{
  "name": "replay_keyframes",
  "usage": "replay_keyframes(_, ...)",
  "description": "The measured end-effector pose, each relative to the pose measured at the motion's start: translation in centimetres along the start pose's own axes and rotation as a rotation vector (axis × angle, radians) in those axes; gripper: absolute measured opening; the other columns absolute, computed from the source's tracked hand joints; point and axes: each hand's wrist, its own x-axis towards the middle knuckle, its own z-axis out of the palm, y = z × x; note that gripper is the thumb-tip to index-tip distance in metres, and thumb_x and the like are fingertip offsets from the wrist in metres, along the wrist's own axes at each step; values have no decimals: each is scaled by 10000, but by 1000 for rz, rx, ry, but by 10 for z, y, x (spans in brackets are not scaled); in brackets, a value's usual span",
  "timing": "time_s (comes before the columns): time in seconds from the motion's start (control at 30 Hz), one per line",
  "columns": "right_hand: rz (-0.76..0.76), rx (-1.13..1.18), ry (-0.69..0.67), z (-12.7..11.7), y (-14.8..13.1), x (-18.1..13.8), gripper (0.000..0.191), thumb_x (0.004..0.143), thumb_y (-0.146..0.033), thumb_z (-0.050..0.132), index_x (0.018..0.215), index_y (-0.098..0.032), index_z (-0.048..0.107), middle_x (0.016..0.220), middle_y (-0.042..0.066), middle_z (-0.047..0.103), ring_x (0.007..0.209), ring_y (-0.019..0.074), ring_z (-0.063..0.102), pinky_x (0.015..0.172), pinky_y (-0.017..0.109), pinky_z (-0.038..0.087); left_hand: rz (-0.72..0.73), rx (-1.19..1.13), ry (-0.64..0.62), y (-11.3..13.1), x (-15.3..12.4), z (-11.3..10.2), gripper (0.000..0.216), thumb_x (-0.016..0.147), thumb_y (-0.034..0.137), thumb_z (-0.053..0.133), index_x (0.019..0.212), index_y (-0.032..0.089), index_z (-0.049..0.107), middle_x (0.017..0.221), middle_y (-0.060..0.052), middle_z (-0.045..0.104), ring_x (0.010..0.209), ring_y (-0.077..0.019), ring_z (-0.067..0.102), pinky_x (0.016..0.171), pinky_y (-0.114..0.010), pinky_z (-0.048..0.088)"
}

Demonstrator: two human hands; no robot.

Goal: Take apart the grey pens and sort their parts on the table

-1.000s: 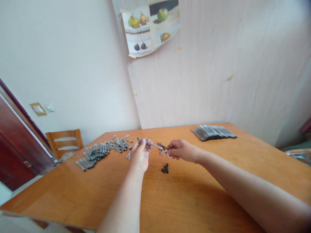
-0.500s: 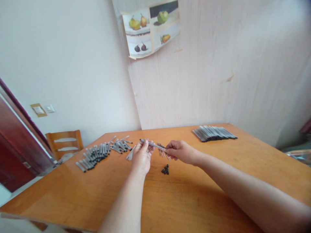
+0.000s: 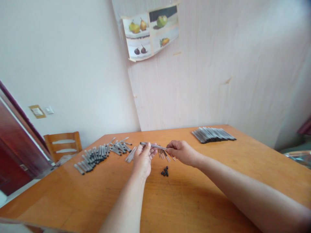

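Note:
A slim grey pen [image 3: 159, 147] with a black left end is held level above the table. My left hand [image 3: 142, 160] is closed around its left part, thumb on top. My right hand [image 3: 183, 152] pinches the right end of the pen; its fingertips hide that end. Below and behind the pen lie several thin refills [image 3: 163, 154], partly covered by my hands. Small black caps [image 3: 165, 171] sit in a little heap nearer to me. Just left of my left hand lie a few pale pen barrels [image 3: 131, 154].
Many grey barrels with black ends [image 3: 96, 157] spread over the left of the wooden table [image 3: 184, 200]. A neat row of pens [image 3: 212, 135] lies at the back right. A wooden chair [image 3: 63, 145] stands beyond the left edge; a wall rises behind the table.
The pen has become slightly more level, and my left thumb sits a little further right on it. Both hands keep hold of the pen. The camera view has shifted a little.

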Motion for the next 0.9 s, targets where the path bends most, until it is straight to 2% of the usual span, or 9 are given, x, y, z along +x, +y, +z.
replay_keyframes(0.5,-69,1,-74,-8,-5,-3,169,834,-265,509,813,-157,637,670,9,619,589,106,526,533,214,373,-24,-2,-28,1,-3,-1,264,750,315,709,884,171,532,880,-82,708,777,-157,678,733,-292,518)
replay_keyframes(0.9,-8,-9,-60,-7,-5,-2,151,818,-253,511,811,-161,631,679,9,620,592,107,524,548,214,389,-2,-6,-16,-4,-2,1,282,736,319,721,892,173,537,899,-84,703,809,-170,676,739,-302,512)
